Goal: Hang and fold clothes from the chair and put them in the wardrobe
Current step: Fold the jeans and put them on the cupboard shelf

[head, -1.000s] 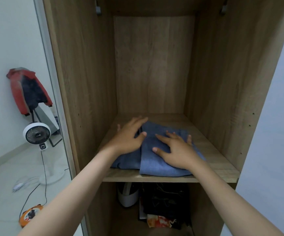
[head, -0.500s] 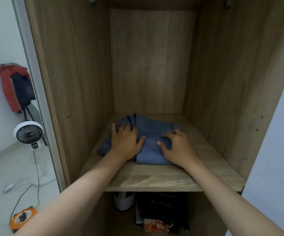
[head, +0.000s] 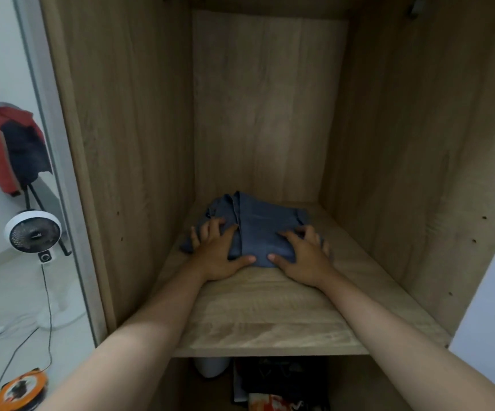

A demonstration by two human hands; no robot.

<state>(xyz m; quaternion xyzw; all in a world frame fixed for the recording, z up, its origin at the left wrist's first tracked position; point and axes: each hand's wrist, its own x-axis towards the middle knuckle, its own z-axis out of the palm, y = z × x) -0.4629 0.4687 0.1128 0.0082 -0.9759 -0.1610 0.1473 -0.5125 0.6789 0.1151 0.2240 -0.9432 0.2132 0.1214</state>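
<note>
My left hand (head: 216, 256) and right hand (head: 305, 259) are pressing flat, fingers spread, on the folded blue garment (head: 258, 226) lying deep on the wardrobe shelf (head: 264, 321), soft, light, likely best lifted from underneath.

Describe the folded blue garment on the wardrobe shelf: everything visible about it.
The folded blue garment looks like soft, matte woven cloth, slate blue, with a raised seam or fold edge running front to back near its left side. It lies flat but slightly rumpled toward the back of the wooden shelf, left of centre. The left hand and right hand press on its near edge, fingers spread over the cloth.
</note>
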